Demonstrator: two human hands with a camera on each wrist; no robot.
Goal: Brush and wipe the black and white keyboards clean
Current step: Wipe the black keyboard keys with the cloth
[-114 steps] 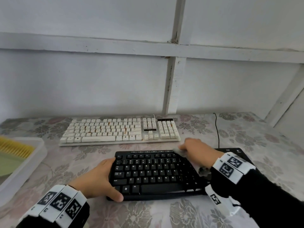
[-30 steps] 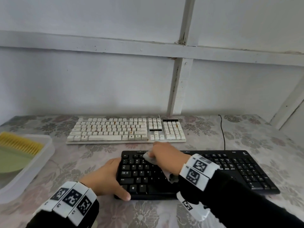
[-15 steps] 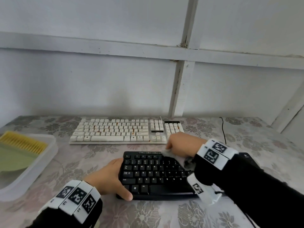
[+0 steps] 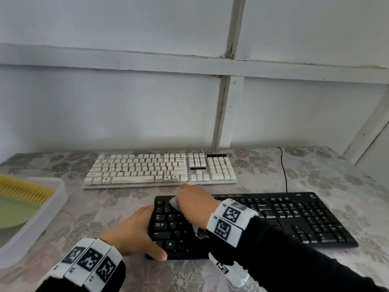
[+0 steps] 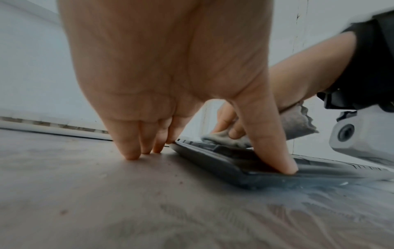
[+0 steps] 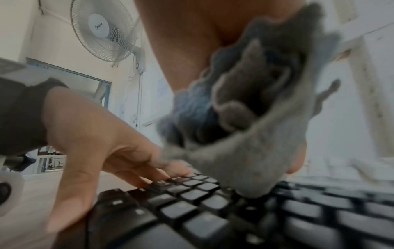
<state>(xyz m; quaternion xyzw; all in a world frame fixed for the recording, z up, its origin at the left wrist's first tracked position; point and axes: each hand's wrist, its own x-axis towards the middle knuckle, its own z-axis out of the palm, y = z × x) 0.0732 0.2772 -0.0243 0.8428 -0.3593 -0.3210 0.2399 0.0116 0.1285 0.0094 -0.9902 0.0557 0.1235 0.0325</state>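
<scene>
A flowered table (image 4: 88, 220) against a white wall. The left hand (image 4: 134, 232), fingers straight, braces the black keyboard's (image 4: 294, 218) left end; the right hand (image 4: 195, 205) grips a grey cloth (image 6: 251, 151), wiping its top-left keys. The white keyboard (image 4: 160, 169) behind probably comes next.

— What's behind the desk?
— Pale wall (image 4: 105, 106) crossed by white-painted battens (image 4: 225, 110), daylight soft across it.
— And underneath?
— Floral tablecloth (image 4: 315, 171). Off left, a wall-mounted fan (image 6: 102, 28).
</scene>
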